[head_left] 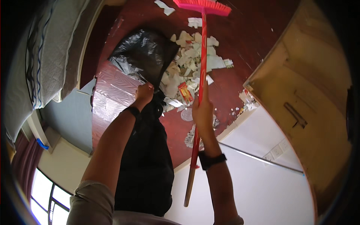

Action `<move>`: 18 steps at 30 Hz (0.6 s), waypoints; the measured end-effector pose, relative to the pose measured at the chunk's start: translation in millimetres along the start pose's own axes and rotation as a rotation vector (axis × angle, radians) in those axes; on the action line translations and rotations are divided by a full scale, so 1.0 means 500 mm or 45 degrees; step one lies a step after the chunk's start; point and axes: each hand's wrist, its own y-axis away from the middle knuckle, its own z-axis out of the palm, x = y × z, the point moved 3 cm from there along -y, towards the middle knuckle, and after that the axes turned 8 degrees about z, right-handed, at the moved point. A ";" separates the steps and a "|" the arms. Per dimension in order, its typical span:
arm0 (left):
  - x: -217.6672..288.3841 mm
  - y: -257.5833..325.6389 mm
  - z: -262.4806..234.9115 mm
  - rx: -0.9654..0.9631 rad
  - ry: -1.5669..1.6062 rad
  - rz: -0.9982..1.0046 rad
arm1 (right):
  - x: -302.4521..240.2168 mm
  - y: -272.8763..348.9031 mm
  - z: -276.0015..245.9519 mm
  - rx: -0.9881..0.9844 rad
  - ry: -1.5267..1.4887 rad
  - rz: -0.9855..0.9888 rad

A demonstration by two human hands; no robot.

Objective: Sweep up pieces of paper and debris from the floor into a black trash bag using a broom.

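A black plastic garbage bag (140, 48) lies spread on the dark red floor. My left hand (144, 93) is closed on its near edge. My right hand (203, 112) is wrapped round the red handle (203, 56) of a broom, whose pink bristle head (202, 5) points away at the far end. Beside the bag's right edge sits a heap of crumpled white paper (189, 56), partly behind the handle. A red and yellow packet (185, 93) rests on the heap's near side.
Loose paper scraps (165, 6) lie farther off. A mop head (193, 137) is near the white wall (262, 138). On the right stands a wooden furniture panel (307, 75); at left, mattresses (56, 48) stand on edge. Small debris (247, 99) lies near the wall's corner.
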 end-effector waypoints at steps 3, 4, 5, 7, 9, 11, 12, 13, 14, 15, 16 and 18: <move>-0.014 0.007 -0.012 0.141 0.027 0.009 | -0.104 -0.097 0.027 -0.009 0.042 -0.183; -0.021 0.005 -0.015 0.165 0.040 -0.007 | -0.139 -0.120 0.032 -0.036 0.073 -0.169; -0.016 0.003 -0.015 0.186 0.050 -0.028 | -0.148 -0.148 0.041 -0.023 0.093 -0.209; 0.004 -0.003 -0.012 0.147 0.160 0.028 | -0.152 -0.200 0.055 -0.051 0.278 -0.167; -0.013 -0.006 -0.014 0.201 0.161 0.032 | -0.135 -0.220 0.070 -0.108 0.372 -0.135; -0.026 -0.001 -0.016 0.238 0.174 0.052 | -0.077 -0.204 0.067 -0.137 0.526 -0.094; -0.028 -0.002 -0.017 0.214 0.189 0.002 | -0.038 -0.186 0.049 -0.168 0.505 -0.107; -0.021 -0.004 -0.013 0.190 0.215 -0.041 | 0.014 -0.157 0.021 -0.192 0.492 -0.119; -0.014 -0.005 -0.012 0.189 0.245 -0.035 | 0.074 -0.124 -0.007 -0.137 0.605 -0.130; -0.039 0.005 -0.023 0.195 0.211 -0.064 | 0.094 -0.069 -0.023 -0.218 0.588 -0.009; -0.020 -0.003 -0.022 0.196 0.217 -0.052 | 0.219 -0.036 -0.059 -0.212 0.797 -0.007; -0.035 0.001 -0.024 0.136 0.245 -0.124 | 0.252 0.067 -0.131 -0.258 0.757 0.116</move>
